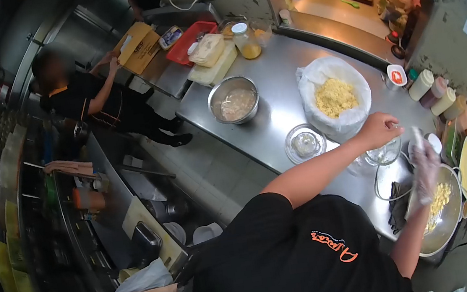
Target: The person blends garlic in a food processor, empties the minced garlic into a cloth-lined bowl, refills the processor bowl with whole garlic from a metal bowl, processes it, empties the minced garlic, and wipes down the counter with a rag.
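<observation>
Across the brushed-steel counter (281, 79) from me, a person's bare left hand (379, 130), fingers curled, is at a clear round bowl (387, 154); the blurred right hand (425, 165), plastic-gloved, is by a wide round bowl (449, 230) of yellow pieces (439, 199). Whether either grips anything, I cannot tell.

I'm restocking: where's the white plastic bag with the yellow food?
In the head view, the bag sits on the steel table, right of centre, just above and left of the left hand.

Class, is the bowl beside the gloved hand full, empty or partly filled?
Partly filled: yellow pieces lie in the bowl, and its bare inner wall shows beside them.
</observation>
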